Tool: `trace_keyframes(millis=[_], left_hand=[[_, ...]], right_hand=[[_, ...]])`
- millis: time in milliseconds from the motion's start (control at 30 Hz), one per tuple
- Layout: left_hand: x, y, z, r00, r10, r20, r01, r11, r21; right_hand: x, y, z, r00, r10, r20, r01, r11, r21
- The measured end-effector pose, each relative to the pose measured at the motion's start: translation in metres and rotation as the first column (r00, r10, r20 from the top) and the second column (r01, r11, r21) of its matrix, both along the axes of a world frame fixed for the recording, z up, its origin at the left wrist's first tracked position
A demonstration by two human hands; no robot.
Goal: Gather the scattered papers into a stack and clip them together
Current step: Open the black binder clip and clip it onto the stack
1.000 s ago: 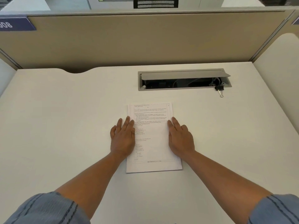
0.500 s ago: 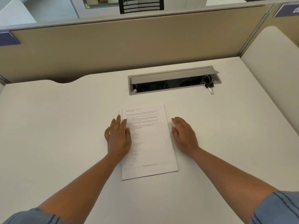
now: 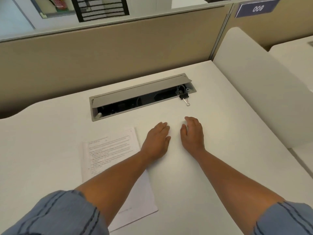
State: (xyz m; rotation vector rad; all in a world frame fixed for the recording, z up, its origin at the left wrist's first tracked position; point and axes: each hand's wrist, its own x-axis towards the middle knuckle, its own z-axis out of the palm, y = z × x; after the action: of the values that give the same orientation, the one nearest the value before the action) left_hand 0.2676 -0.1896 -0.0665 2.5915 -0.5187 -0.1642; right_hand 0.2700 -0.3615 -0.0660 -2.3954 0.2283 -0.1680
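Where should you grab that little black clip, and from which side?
Probably pinch the small black binder clip by its black body, coming from the near side with the right hand, which is nearest. Its silver wire handle points toward the person and lies flat on the white desk, so it gives fingers little to hold.

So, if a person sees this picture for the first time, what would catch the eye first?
Probably the two bare forearms reaching over the white desk, with the left hand and the right hand side by side, fingers relaxed, holding nothing. To their left lies the stack of printed papers, partly under the left forearm. Beyond the hands, a black binder clip sits at the right end of the open cable tray.
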Motion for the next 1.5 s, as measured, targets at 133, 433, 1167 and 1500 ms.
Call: trace_keyframes(millis=[133,433,1167,1500], left_hand=[[0.036,-0.026,-0.006,0.998,0.01,0.058,-0.008,1.0,-0.024],[0.124,-0.076,-0.011,0.994,0.087,0.065,-0.078,0.988,-0.132],[0.121,-0.064,0.002,0.96,0.24,-0.148,-0.278,0.892,-0.356],[0.009,0.007,0.053,0.808,0.243,-0.537,-0.559,0.605,-0.568]], right_hand=[[0.036,-0.021,-0.002,0.997,-0.065,0.035,0.065,0.998,0.002],[0.11,-0.044,-0.015,0.993,-0.083,0.081,0.092,0.99,-0.109],[0.096,-0.032,0.0,0.998,0.018,-0.067,-0.004,0.98,0.201],[0.0,0.024,0.037,0.954,0.229,-0.195,-0.044,0.747,0.663]])
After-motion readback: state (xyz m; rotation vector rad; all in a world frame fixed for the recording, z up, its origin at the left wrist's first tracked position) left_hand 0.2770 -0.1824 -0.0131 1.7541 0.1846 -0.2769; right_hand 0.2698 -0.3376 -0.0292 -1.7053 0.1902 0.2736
